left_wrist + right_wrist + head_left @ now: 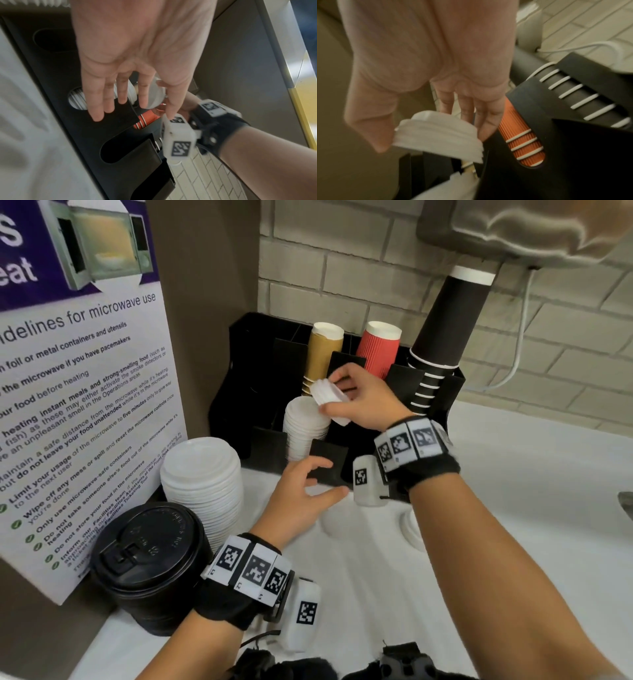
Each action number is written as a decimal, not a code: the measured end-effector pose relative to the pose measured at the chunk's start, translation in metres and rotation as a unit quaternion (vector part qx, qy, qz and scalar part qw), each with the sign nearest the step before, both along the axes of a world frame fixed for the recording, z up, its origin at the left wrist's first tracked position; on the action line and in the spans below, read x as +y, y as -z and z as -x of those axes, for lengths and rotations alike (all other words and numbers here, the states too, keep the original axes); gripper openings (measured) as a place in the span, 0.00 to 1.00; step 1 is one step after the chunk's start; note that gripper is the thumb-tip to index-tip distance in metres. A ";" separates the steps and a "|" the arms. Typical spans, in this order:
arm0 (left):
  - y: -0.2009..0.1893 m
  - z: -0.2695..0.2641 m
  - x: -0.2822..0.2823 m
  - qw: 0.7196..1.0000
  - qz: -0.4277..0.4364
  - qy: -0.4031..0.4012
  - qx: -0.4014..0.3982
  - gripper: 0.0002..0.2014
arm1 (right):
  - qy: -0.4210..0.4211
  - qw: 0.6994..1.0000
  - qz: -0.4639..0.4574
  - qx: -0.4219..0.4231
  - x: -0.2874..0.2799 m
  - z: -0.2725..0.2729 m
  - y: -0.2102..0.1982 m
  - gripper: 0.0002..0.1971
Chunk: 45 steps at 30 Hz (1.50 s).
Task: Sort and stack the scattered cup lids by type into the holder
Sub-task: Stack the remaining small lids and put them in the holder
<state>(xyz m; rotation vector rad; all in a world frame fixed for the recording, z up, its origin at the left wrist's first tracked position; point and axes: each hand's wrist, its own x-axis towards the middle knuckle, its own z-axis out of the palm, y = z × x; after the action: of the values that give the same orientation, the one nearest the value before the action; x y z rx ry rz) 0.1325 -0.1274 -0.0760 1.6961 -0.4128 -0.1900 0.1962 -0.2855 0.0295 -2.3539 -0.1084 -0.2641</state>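
Up near the centre of the head view, the right hand (363, 398) pinches a small stack of white lids (330, 400) between thumb and fingers, tilted on its side just above the white lid pile (305, 426) that already sits in a front slot of the black holder (239, 392). Lower, the left hand (301, 494) hangs with fingers spread and relaxed, gripping nothing, its fingertips (97, 115) just in front of the holder's front wall. At the lower left of the frame a tall stack of larger white lids (202, 477) stands on the white counter (531, 474), touching a stack of black lids (150, 563) in front of it. Two more white lids (411, 525) lie flat on the counter under the right forearm. Behind, the holder's rear slots carry gold cups (323, 354), red ribbed cups (378, 350) and black cups (445, 330). A microwave notice (78, 405) fills the left edge.
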 end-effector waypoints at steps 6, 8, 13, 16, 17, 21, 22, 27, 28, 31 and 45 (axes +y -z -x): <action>-0.001 0.000 -0.001 1.000 -0.008 0.017 0.000 0.15 | -0.035 0.987 0.152 0.023 0.017 -0.037 0.006 0.24; -0.001 0.000 0.001 1.000 -0.009 0.013 -0.001 0.15 | -0.043 0.979 0.197 0.020 0.021 -0.039 0.009 0.23; -0.001 0.000 0.000 1.000 -0.011 0.008 0.006 0.14 | -0.053 0.960 0.274 0.019 0.031 -0.028 0.018 0.32; -0.001 0.001 -0.001 1.000 -0.010 0.010 0.006 0.14 | -0.043 0.942 0.332 -0.007 0.036 -0.023 0.020 0.32; -0.001 0.001 -0.001 1.000 -0.009 0.011 0.006 0.14 | -0.042 0.939 0.340 -0.015 0.036 -0.023 0.020 0.30; 0.000 0.001 -0.001 1.000 -0.007 0.008 0.006 0.15 | -0.042 0.932 0.359 -0.024 0.039 -0.021 0.018 0.28; 0.000 0.001 -0.001 1.000 -0.007 0.007 0.006 0.14 | -0.043 0.929 0.367 -0.024 0.040 -0.021 0.018 0.28; -0.001 0.000 -0.001 1.000 -0.008 0.011 0.008 0.14 | -0.036 0.916 0.399 -0.025 0.040 -0.022 0.020 0.27; -0.001 -0.001 -0.001 1.000 -0.008 0.011 0.008 0.15 | -0.035 0.917 0.397 -0.024 0.040 -0.022 0.020 0.27; -0.001 -0.002 0.001 1.000 -0.007 0.008 0.011 0.14 | -0.038 0.919 0.392 -0.026 0.040 -0.022 0.022 0.26; -0.002 0.000 0.001 1.000 -0.010 0.017 0.012 0.13 | -0.035 0.971 0.231 -0.047 0.021 -0.006 0.011 0.29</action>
<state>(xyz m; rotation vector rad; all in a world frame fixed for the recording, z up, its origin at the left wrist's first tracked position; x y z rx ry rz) 0.1321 -0.1261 -0.0741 1.7049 -0.4223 -0.2393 0.2026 -0.2649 0.0187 -2.7914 -0.3296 -0.3447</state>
